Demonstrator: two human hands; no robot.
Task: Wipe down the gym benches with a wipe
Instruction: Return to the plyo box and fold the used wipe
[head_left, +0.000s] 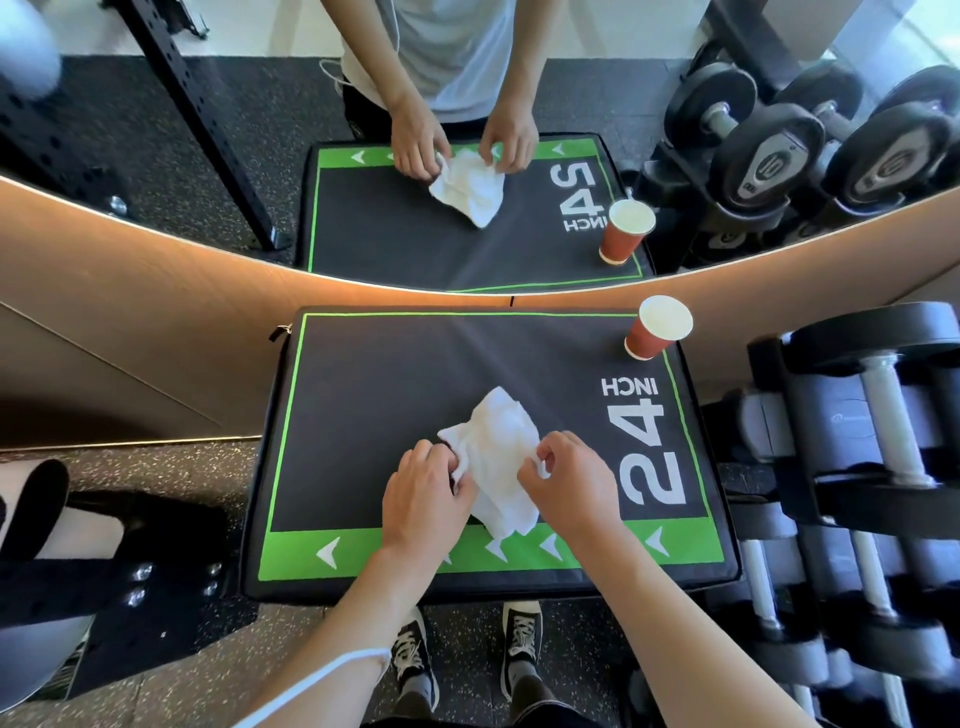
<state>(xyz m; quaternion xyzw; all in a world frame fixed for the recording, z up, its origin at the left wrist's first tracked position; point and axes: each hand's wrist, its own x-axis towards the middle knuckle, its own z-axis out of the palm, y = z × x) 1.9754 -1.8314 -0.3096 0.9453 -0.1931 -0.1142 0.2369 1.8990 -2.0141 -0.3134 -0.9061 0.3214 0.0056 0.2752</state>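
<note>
A black padded box (374, 395) with green trim and "24 INCH" printed on top stands in front of me, against a mirror. A crumpled white wipe (501, 447) lies on its near middle. My left hand (423, 501) pinches the wipe's left edge. My right hand (569, 483) pinches its right edge. Both hands hover just above the pad, near the green arrow strip.
A red paper cup (657, 327) stands on the box's far right corner. A dumbbell rack (878, 467) lines the right side. A black rack frame (104, 582) sits at the lower left. The mirror (467, 156) ahead repeats the scene. My shoes (519, 644) are on speckled rubber floor.
</note>
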